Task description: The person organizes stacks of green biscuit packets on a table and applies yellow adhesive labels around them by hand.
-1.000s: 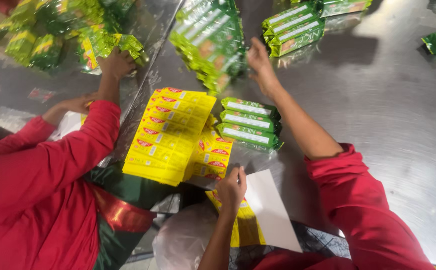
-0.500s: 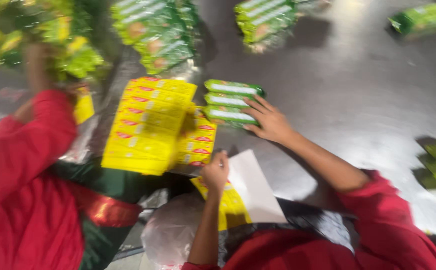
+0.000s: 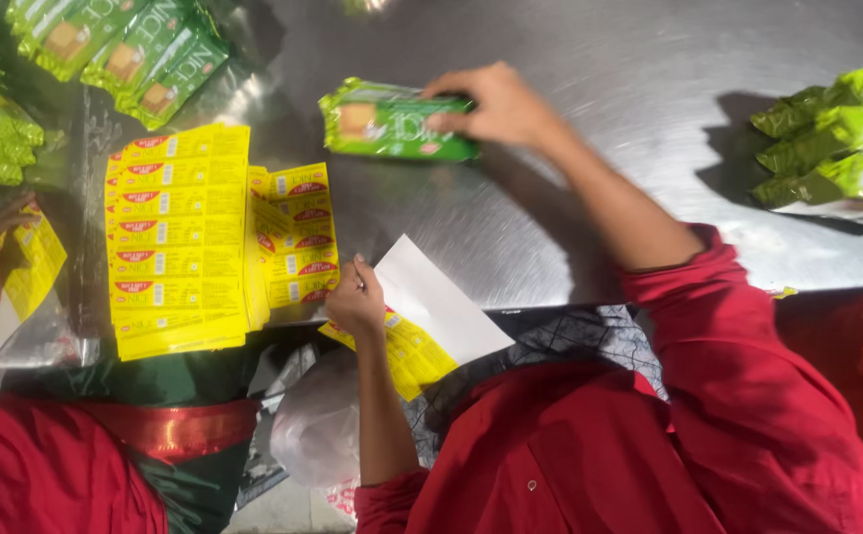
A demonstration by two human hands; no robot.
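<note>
Both your hands closed on items.
Right hand (image 3: 496, 104) grip clamps green packet (image 3: 392, 124) on tabletop (image 3: 599, 59); left hand (image 3: 355, 300) pinches white sheet (image 3: 436, 302).

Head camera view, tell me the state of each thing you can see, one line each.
Right hand: grip closed on the green packet.
Green packet: sealed, flat on the metal table.
Left hand: pinching the white sheet.
White sheet: tilted, overhanging the table edge.
Yellow sticker sheets: stacked flat.
Green packets at far right: piled.
</note>
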